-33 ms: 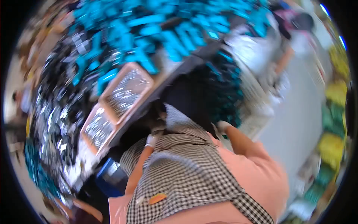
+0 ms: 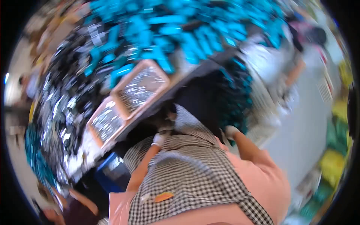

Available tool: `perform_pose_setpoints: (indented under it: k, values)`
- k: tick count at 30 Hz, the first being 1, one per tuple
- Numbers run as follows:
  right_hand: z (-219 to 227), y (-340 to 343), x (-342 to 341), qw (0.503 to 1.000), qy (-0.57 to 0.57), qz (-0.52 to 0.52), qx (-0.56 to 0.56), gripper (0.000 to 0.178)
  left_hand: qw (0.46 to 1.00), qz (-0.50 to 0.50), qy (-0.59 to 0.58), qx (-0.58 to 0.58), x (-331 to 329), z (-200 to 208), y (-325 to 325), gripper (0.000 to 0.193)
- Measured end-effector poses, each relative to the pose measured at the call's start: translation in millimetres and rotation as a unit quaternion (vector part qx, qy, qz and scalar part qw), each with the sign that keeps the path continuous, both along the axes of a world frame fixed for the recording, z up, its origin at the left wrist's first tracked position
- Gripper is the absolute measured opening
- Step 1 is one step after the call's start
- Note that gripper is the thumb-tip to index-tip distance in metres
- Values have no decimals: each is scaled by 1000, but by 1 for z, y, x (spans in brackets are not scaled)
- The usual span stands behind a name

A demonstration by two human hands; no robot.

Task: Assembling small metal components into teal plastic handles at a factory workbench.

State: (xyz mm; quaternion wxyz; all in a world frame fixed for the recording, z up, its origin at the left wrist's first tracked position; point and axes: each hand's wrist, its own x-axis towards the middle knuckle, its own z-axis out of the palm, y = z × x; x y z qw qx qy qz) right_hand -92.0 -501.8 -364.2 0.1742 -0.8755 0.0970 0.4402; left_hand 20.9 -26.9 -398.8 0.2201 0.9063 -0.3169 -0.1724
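My left hand (image 2: 159, 139), in a pale glove, is low in front of my checked apron (image 2: 180, 168), below the edge of the worktable. Blur and shadow hide its fingers. My right hand (image 2: 231, 132), also pale-gloved, is beside a mound of small dark and teal pieces (image 2: 237, 107). Its fingers are smeared, so I cannot see whether it holds anything. Ahead on the table stand two pink trays, the larger one (image 2: 118, 98) and the smaller one (image 2: 98, 138), both filled with thin shiny metal-looking pieces.
Many teal blocks (image 2: 172, 30) cover the far table. Black glossy pieces (image 2: 63, 97) are heaped on the left. A blue bin (image 2: 112, 172) stands near my left arm. White sacks (image 2: 258, 56) and another person's arm (image 2: 295, 73) are at right; a second person (image 2: 78, 206) is lower left.
The table, trays and heaps have shifted slightly to the right in the picture. My hands have shifted right with them; I see no clear change in what they do.
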Motion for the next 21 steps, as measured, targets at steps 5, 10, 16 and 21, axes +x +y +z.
perform_pose_setpoints:
  k: [5, 10, 16, 21]
  values:
    - [-14, -61, -3, 980, -72, 179, -48, 33, 990, -20, 137, 22, 18, 48, -64, 41]
    - [81, -20, 94, 931, -360, -66, -2, 20, 931, 245, 260, -79, -15, 30, -35, 54]
    - [261, 102, 177, 814, -549, -8, 189, 6, 874, 344, 279, -200, 3, 164, -48, 50]
    - [307, 207, 223, 711, -575, 233, 330, 3, 832, 383, 241, -321, 22, 239, -31, 37]
